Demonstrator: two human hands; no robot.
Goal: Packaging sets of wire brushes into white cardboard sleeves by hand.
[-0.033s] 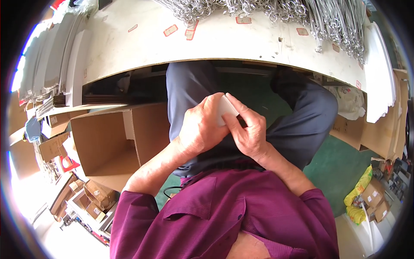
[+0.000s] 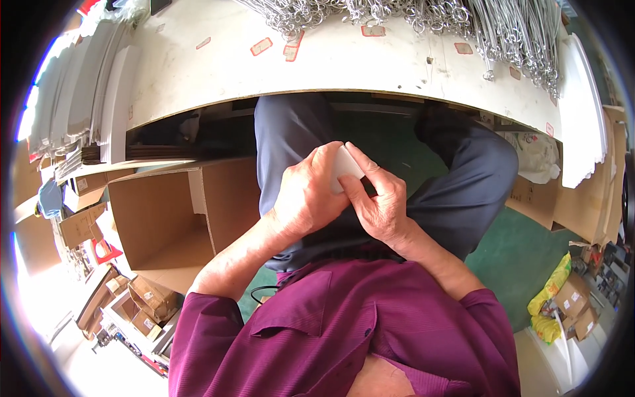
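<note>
Green floor (image 2: 509,255), white piece (image 2: 347,166) aslant

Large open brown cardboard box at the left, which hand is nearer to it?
Left. The left hand is just right of the large open brown cardboard box; the right hand is farther right, beyond the left one.

The desk (image 2: 344,66) has a white top with scuffs and dark specks, its near edge bowed by the lens. Silvery metal wires (image 2: 512,40) with looped ends lie heaped along the far side, from the middle to the right. Worn, red-bordered labels (image 2: 262,46) are scattered flat across the surface. Near the far left lies a dark object (image 2: 159,6), partly cut off by the upper border.
</note>
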